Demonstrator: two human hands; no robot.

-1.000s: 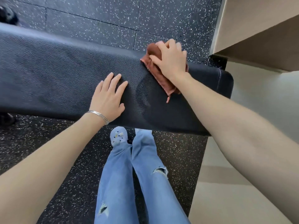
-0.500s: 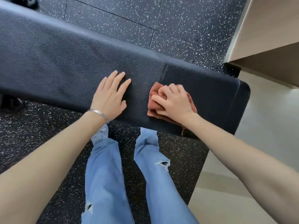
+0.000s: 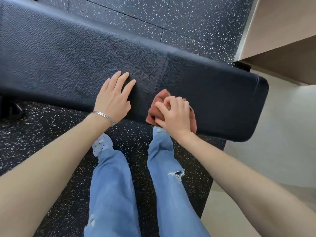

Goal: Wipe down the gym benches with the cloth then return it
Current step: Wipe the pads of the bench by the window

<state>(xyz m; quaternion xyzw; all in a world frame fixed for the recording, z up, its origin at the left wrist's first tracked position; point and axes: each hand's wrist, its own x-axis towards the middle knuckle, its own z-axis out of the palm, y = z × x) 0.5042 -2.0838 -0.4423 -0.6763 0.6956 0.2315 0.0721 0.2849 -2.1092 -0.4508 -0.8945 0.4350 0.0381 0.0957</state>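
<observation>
Both hands on black pebbled bench (image 3: 59, 53): left hand (image 3: 113, 98) flat, fingers straight; right hand (image 3: 176, 115) gripping rust cloth (image 3: 154, 113) at near edge; speckled rubber floor (image 3: 196, 23).

The surface (image 3: 68, 53) is black with a fine pebbled grain. The cloth (image 3: 156, 113) is rusty red-brown. The rubber floor (image 3: 196, 19) is black, flecked with white. The jeans (image 3: 111, 194) are light blue, frayed white at the rips. The shoe (image 3: 101, 146) looks pale lilac with coloured dots, though it is blurred. The bracelet (image 3: 104, 115) is silver.
</observation>
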